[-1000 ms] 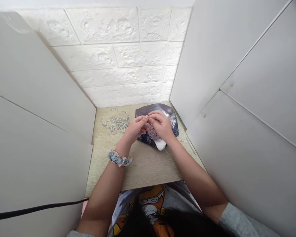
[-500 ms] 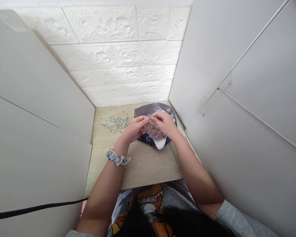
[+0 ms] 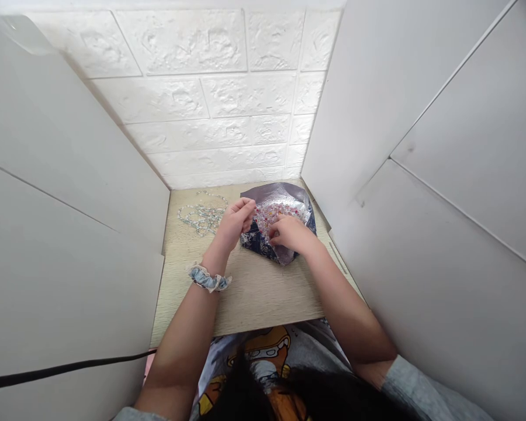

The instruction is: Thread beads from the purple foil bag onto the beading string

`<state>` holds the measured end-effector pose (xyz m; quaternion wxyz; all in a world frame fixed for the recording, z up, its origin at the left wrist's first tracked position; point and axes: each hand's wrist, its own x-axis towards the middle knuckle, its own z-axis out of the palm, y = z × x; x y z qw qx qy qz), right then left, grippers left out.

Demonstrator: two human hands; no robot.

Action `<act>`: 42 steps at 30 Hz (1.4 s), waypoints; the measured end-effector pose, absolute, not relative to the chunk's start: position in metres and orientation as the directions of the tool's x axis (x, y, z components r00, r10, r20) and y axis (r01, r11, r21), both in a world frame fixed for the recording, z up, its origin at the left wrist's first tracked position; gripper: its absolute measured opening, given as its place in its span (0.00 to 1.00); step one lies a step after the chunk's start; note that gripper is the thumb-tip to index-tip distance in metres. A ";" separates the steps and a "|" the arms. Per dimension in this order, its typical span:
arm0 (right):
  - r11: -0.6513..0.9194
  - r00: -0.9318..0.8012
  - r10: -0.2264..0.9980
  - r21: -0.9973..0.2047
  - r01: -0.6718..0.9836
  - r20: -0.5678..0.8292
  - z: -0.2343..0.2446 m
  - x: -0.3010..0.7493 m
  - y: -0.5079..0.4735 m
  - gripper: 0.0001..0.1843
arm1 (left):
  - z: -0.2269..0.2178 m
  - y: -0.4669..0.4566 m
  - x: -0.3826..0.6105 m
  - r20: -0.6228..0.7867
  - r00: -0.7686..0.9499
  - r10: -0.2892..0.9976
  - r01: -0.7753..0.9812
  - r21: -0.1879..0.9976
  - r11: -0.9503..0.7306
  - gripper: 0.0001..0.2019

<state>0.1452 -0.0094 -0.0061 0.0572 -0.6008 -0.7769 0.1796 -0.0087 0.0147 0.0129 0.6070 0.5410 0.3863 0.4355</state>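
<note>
Your left hand (image 3: 236, 222) is pinched narrow by the left edge of the foil-lined pouch (image 3: 269, 190), anything between its fingertips too small to tell; your right hand (image 3: 291, 234) dips, fingers curled, among the pouch's loose beads (image 3: 284, 209), its grip impossible to tell; leftward, a tangled bead strand (image 3: 203, 220) lies on the wood-grain tabletop (image 3: 263, 298).

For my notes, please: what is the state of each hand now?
Left hand: pinched closed; cannot tell if it holds anything.
Right hand: partly curled at the beads; cannot tell if closed on any.
</note>
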 end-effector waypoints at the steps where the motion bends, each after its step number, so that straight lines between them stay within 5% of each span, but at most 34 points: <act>1: 0.207 -0.260 0.959 -0.339 0.918 -0.118 -0.007 0.142 -0.010 0.08 | 0.012 0.014 -0.007 0.040 0.359 0.932 -0.013 0.999 -0.038 0.10; 6: 0.287 -0.315 0.949 -0.364 0.886 -0.019 -0.015 0.129 -0.012 0.12 | 0.007 0.008 -0.003 0.181 0.468 0.865 0.516 0.738 -0.434 0.10; 10: 0.353 -0.396 0.918 -0.482 0.802 0.012 -0.019 0.128 -0.007 0.15 | 0.005 0.009 -0.006 0.217 0.431 0.876 0.694 0.541 -0.476 0.10; 17: -0.108 0.159 0.984 -0.442 0.891 0.079 -0.016 0.148 0.000 0.22 | 0.005 0.014 -0.012 0.233 0.327 0.916 0.751 0.525 -0.402 0.10; 20: -0.233 0.270 0.962 -0.409 0.882 0.033 -0.016 0.153 0.000 0.22 | 0.006 0.017 -0.016 0.233 0.251 0.939 0.776 0.531 -0.340 0.10; 25: -0.254 0.264 0.963 -0.480 0.839 -0.047 -0.020 0.156 0.005 0.23 | 0.007 0.020 -0.020 0.186 0.196 0.963 0.782 0.563 -0.268 0.09; 32: -0.202 0.001 0.974 -0.868 0.454 -0.226 -0.027 0.158 0.016 0.29 | 0.007 0.018 -0.018 0.205 0.237 0.950 0.763 0.567 -0.312 0.10; 42: -0.161 0.181 0.982 -0.765 0.624 -0.059 -0.034 0.161 0.020 0.28 | 0.008 0.018 -0.018 0.219 0.234 0.947 0.767 0.557 -0.318 0.10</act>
